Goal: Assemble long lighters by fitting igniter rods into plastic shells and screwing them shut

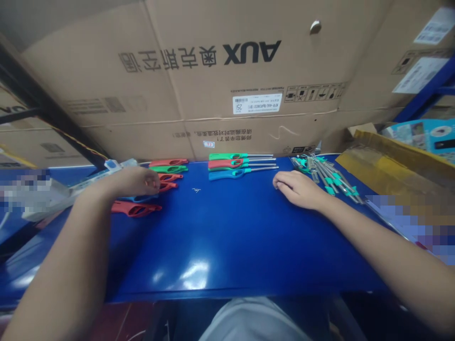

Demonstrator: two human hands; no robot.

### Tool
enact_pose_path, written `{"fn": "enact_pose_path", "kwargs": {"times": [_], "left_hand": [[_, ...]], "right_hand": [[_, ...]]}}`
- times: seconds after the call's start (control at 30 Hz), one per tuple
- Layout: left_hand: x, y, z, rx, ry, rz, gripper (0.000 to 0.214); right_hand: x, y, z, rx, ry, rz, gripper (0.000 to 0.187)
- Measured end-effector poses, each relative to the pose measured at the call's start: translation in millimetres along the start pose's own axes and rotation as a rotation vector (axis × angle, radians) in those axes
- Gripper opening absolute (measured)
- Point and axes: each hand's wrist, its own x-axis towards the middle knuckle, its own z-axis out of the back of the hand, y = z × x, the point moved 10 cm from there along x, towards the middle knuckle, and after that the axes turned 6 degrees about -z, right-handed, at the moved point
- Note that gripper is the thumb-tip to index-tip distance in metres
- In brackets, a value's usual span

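Note:
My left hand (144,182) is loosely curled over a column of lighter handle shells at the left, hiding parts of several. Among them are a green shell (170,169) and a red shell (137,208). No object shows in its fingers. My right hand (296,189) rests on the blue table with its fingers folded in, nothing visible in them. Just left of it lie several long-necked gas lighters, including a blue lighter (225,175) in front and a red lighter (223,164). Beyond its wrist is a pile of metal lighter tubes (330,175) with green fittings.
A large cardboard box (199,99) stands along the back of the blue table (227,246). Small pale slivers (196,190) lie mid-table. An open carton with yellow tape (384,166) is at the right. A white power strip (95,177) sits by the left forearm.

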Motion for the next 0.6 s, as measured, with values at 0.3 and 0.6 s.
{"fn": "enact_pose_path", "kwargs": {"times": [0.3,0.6], "left_hand": [[-15.5,-2.8,-44.5,0.102,0.428,0.076,0.044],[-4.5,-4.1,-50.3,0.108,0.411,0.029,0.023]], "right_hand": [[-0.6,0.5,-3.2,0.008,0.016,-0.003,0.027],[-1.2,1.8,-5.6,0.013,0.029,0.03,0.031]]}}
